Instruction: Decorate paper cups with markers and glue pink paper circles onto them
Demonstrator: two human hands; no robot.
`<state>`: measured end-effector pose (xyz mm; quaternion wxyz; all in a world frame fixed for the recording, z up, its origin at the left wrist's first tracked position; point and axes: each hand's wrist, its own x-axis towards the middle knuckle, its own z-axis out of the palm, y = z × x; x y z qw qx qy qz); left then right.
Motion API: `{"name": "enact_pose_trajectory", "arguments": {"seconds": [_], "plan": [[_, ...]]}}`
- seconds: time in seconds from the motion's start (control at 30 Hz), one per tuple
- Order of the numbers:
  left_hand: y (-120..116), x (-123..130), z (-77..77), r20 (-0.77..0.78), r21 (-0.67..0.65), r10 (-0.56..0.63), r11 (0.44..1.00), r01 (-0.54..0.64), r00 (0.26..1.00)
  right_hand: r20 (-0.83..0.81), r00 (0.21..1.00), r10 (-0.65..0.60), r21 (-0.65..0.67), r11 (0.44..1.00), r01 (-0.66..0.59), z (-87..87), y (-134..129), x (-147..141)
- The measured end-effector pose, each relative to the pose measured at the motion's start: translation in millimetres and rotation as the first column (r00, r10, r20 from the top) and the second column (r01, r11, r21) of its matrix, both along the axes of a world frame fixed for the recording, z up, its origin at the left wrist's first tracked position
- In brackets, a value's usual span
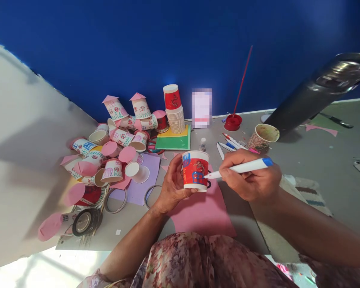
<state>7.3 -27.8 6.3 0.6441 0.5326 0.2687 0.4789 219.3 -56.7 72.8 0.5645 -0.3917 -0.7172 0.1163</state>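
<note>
My left hand [172, 186] is wrapped round a red paper cup [189, 172] with a white rim and base, held nearly upright in front of me. Blue marker drawings, one like a window, show on its side. In my right hand [252, 180] is a white marker [243, 167] with a blue end, gripped in the fingers. The marker's tip touches or nearly touches the cup beside the blue window drawing. Below the cup lies a pink sheet [204, 212] on the grey table.
Decorated cups [112, 170] with pink paper tops crowd the left. Behind stand stacked cups [176, 120] on green and yellow sheets. Several markers [232, 140], a patterned cup [263, 136] and a black bottle [312, 92] are to the right. Tape rings [115, 200] lie left.
</note>
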Motion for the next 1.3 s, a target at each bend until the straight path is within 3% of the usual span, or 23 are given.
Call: {"name": "enact_pose_trajectory", "arguments": {"seconds": [0.13,0.37,0.83,1.3], "plan": [[0.2,-0.3,0.9,-0.01,-0.002,0.005,1.0,-0.005,1.0,-0.014,0.999,0.047,-0.067,0.997,-0.048,3.7,-3.8,-1.5],[0.6,-1.3,1.0,-0.004,-0.007,0.01,1.0,-0.01,1.0,-0.003,0.999,-0.035,-0.016,0.999,0.035,1.1,-1.0,-0.2],[0.8,0.4,2.0,0.023,-0.013,0.021,1.0,-0.021,1.0,-0.053,0.994,0.091,-0.098,0.991,-0.096,0.4,-4.8,-1.9],[0.3,-0.3,0.8,-0.059,-0.007,0.06,0.998,-0.06,0.996,-0.039,0.993,0.108,-0.114,0.987,-0.112,-0.5,-4.9,-2.2]]}}
